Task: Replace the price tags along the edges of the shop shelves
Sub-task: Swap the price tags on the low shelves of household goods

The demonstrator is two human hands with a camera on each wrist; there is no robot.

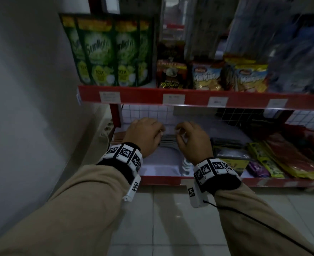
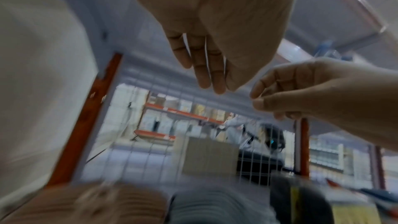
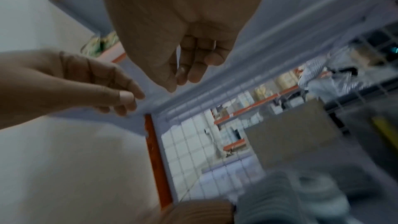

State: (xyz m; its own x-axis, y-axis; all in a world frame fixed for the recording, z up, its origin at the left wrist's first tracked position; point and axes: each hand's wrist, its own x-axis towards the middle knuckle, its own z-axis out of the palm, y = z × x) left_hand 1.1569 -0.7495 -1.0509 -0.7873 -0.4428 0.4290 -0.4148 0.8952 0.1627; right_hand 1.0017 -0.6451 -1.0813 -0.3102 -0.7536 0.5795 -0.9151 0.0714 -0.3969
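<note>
Several white price tags sit in the red edge strip (image 1: 143,96) of the upper shelf: one at the left (image 1: 110,97), one in the middle (image 1: 173,99), one further right (image 1: 218,101). Both hands hover close together below that strip, over the lower shelf. My left hand (image 1: 158,130) has its fingers (image 2: 217,88) hanging nearly straight. On my right hand (image 1: 180,132) the fingers are loosely curled, the thumb tip near the index tip (image 2: 256,100). The frames are blurred and I see nothing between the fingers of either hand.
Green Sunlight pouches (image 1: 106,50), dark snack boxes (image 1: 171,74) and Malkist packs (image 1: 206,76) stand on the upper shelf. The lower shelf holds stacked pale goods (image 1: 167,145) and coloured packets (image 1: 281,159). Behind is a wire grid (image 1: 152,111). A white wall and a power strip (image 1: 106,129) are left.
</note>
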